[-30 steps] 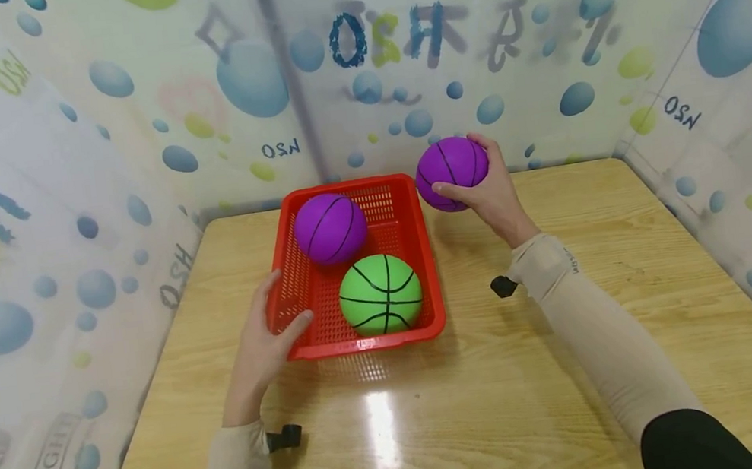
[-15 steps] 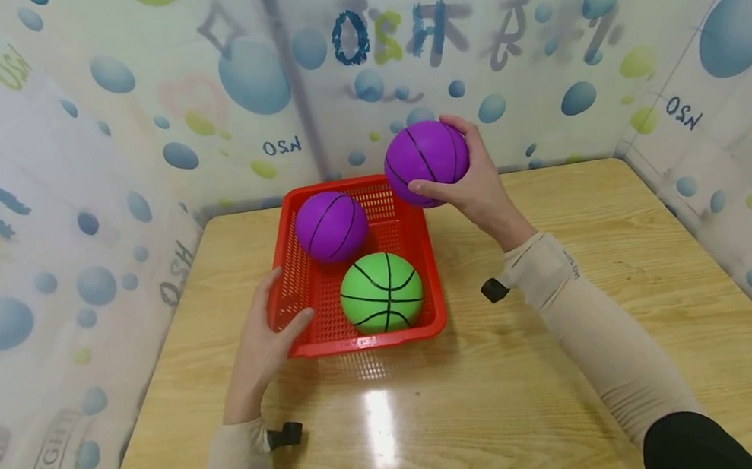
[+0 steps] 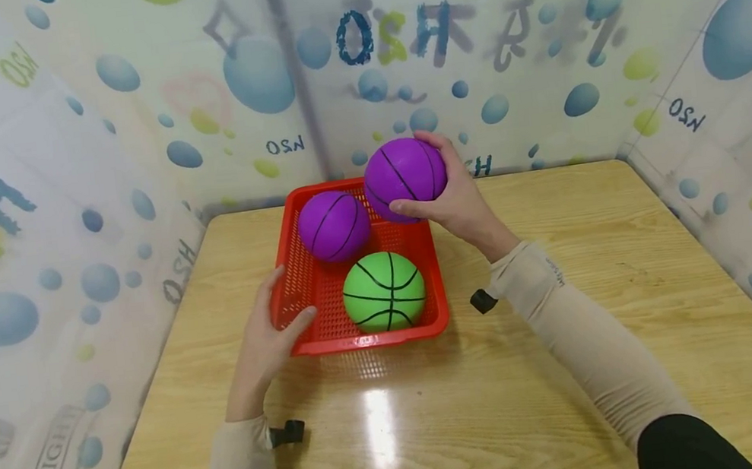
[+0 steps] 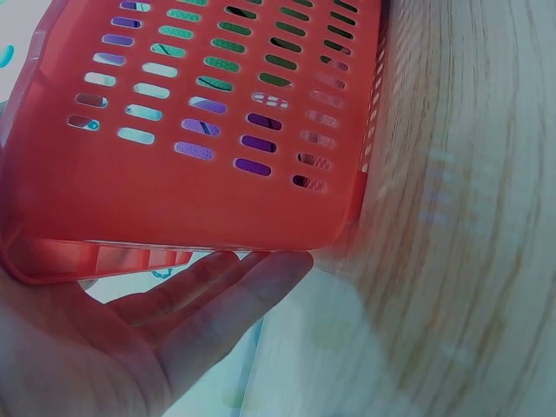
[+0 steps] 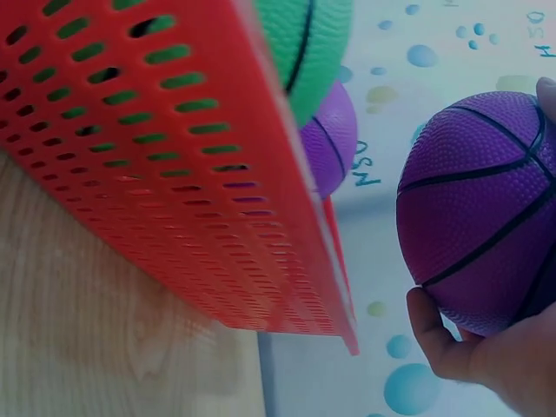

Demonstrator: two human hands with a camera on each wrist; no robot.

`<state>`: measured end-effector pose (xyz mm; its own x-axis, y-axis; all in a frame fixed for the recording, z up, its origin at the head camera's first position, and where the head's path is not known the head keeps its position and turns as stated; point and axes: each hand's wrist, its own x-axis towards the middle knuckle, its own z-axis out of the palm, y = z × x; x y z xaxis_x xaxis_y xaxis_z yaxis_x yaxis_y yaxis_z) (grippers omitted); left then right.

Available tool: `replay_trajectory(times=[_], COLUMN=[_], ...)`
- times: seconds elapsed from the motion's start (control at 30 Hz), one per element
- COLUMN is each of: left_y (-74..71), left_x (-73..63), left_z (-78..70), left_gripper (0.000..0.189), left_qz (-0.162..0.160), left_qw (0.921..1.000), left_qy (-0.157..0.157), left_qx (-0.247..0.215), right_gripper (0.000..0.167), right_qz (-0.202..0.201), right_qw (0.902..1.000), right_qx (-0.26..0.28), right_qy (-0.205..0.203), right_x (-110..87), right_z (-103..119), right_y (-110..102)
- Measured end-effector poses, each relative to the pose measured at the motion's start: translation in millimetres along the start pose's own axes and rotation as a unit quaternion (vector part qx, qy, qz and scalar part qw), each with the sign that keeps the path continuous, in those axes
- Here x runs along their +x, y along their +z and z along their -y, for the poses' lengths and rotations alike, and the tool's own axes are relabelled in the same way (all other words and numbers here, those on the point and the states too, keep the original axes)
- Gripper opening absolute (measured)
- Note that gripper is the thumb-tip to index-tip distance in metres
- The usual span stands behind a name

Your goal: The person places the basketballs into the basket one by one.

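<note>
My right hand (image 3: 458,199) grips a purple ball with black lines (image 3: 404,174), thumb at its near side and fingers behind. The ball hangs over the back right corner of a red plastic basket (image 3: 373,341). In the right wrist view the held purple ball (image 5: 478,204) is up beyond the basket rim. Inside the basket lie another purple ball (image 3: 334,226) at back left and a green ball (image 3: 384,292) at front right. My left hand (image 3: 264,349) is at the basket's front left corner, its straight fingers (image 4: 234,308) against the outer wall and its thumb over the rim.
The basket stands on a wooden table (image 3: 537,393) near the back wall (image 3: 520,36). Walls covered with blue and green bubble prints enclose the table at left, back and right. Small black devices (image 3: 484,300) are worn on both wrists.
My right hand has carried the purple ball leftward from beside the basket, rising first, then dropping slightly over its back right corner. My left hand has stayed at the basket.
</note>
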<state>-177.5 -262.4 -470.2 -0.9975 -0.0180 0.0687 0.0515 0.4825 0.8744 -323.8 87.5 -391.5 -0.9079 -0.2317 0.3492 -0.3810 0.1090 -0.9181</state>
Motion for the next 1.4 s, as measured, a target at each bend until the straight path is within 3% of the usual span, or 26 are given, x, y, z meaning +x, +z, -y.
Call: replay_trajectory(times=[0.5,0.77,1.1,1.4], left_y=[2.0,0.6,0.7,0.3], left_x=[0.3,2.8,3.2,0.6], left_z=[-4.2,-6.3,-4.7,-1.9], left_gripper=[0.092,0.092,0.091,0.092], left_qz=[0.002,0.003,0.003,0.006], left_qw=[1.0,1.0,1.0,0.9999], left_qy=[0.001,0.008,0.008,0.011], left_qx=[0.001,0.005,0.005,-0.006], right_gripper=[0.103,0.092,0.091,0.094], right_qz=[0.047,0.086,0.092,0.08], right_qw=[0.9985,0.9954,0.9952,0.9941], right_qx=[-0.026,-0.043,-0.03,-0.072], right_qy=[-0.004,-0.008,-0.009,-0.017], right_x=[-4.4,-6.6,-8.0,-8.8], right_z=[-16,-18,-19,-17], right_y=[16,15,13,12])
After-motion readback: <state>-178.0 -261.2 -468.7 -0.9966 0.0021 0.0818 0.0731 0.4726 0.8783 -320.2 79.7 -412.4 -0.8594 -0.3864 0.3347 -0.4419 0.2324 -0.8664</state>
